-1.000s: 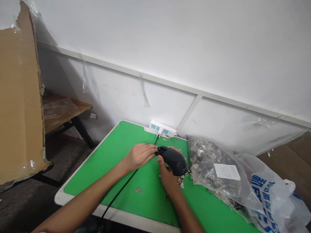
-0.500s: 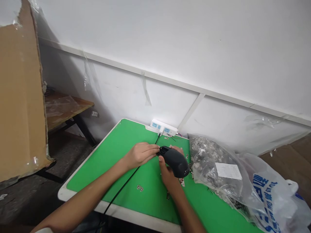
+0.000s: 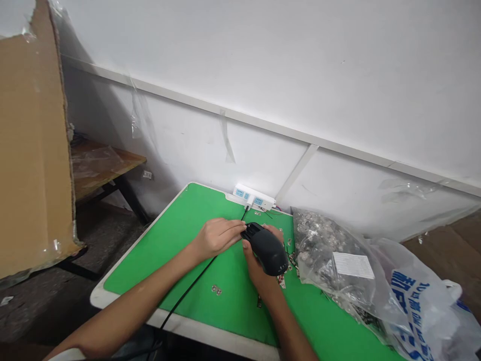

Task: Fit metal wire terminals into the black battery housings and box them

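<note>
A black, rounded handheld device point(image 3: 268, 250) is held above the green table, its kind unclear. One end has a recessed slot, and a row of small light marks shows at the other. My right hand point(image 3: 257, 263) wraps round it from below, thumb along its near side and fingertips at the far side. My left hand point(image 3: 220, 235) is closed, fingers pressed together at the slotted end; whatever they pinch there is hidden. Beneath the left hand a black cable point(image 3: 191, 288) runs across the table to a plug in the white power strip point(image 3: 253, 195).
Small metal pieces point(image 3: 216, 290) lie scattered on the green tabletop point(image 3: 150, 265). At right rest a clear bag of metal parts point(image 3: 323, 240) and a white plastic bag point(image 3: 424, 296) with blue print. Cardboard point(image 3: 33, 140) stands at left before a wooden table point(image 3: 97, 165). A wall closes the back.
The device has tilted slightly in my right hand, its rounded end shifting a little left. My left fingers stay at its slotted end.
</note>
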Action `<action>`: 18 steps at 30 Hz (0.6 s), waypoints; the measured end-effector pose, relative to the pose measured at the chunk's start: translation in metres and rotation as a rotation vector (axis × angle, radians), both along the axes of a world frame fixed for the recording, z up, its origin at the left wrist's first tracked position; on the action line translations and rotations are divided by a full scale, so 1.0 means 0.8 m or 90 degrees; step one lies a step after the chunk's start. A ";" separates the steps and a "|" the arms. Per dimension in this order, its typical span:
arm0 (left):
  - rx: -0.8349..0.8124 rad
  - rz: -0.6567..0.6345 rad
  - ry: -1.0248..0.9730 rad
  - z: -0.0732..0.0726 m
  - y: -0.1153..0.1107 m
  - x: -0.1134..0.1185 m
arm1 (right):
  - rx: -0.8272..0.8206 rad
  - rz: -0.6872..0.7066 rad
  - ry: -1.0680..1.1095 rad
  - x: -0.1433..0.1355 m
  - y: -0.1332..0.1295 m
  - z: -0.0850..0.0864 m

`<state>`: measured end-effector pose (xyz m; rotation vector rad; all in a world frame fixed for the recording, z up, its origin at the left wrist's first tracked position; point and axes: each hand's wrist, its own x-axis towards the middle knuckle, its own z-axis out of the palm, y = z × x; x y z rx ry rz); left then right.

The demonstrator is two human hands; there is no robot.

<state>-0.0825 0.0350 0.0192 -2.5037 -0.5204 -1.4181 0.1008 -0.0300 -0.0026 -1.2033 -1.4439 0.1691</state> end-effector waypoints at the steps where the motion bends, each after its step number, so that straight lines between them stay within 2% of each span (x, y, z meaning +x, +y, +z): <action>1: 0.012 0.004 -0.001 0.001 0.000 0.000 | 0.005 0.003 -0.002 -0.001 0.000 0.002; 13: 0.023 0.012 0.069 0.003 -0.001 -0.003 | 0.031 0.020 0.015 -0.006 -0.002 0.008; 18: 0.002 -0.004 0.055 -0.008 0.004 0.000 | 0.019 0.020 0.023 -0.005 -0.003 0.006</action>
